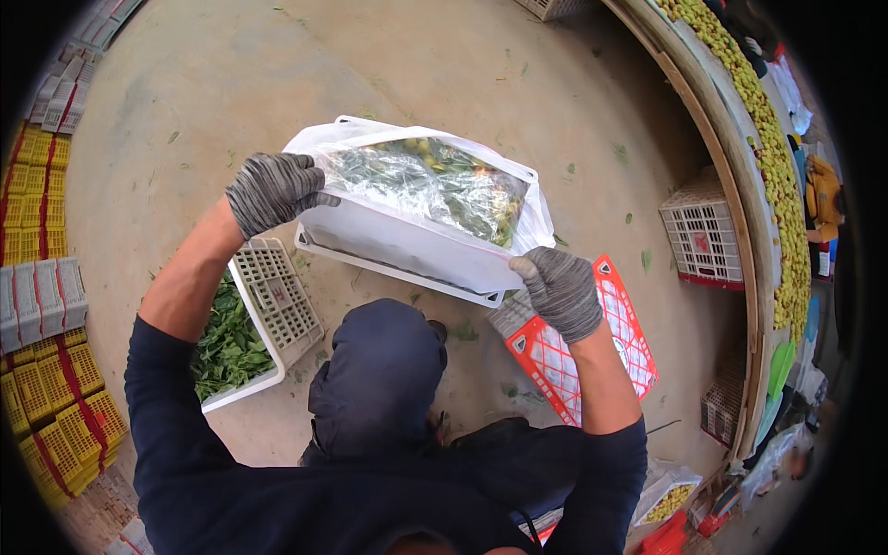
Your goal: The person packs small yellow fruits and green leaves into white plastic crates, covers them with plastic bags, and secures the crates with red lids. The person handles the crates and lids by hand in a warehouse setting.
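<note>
Before me stands a white plastic crate (pixel 399 265) lined with a white sheet liner (pixel 409 239). Inside it, clear plastic film (pixel 409 177) covers green leaves and some yellow-green round fruit (pixel 420 146). My left hand (pixel 281 191), in a grey knit glove, grips the liner's edge at the crate's left end. Gloved likewise, my right hand (pixel 563 288) pinches the near right corner of the same liner. The liner's near side is drawn up between both hands. Its far side drapes over the crate's rim.
A crate of green leaves (pixel 232 336) sits left of my knee. Under my right forearm is a red-and-white crate (pixel 548 361). A long table heaped with fruit (pixel 773 159) curves along the right, with a grey crate (pixel 704 232) below. Yellow crates (pixel 69 416) are stacked left; a person (pixel 822 194) is beyond the table.
</note>
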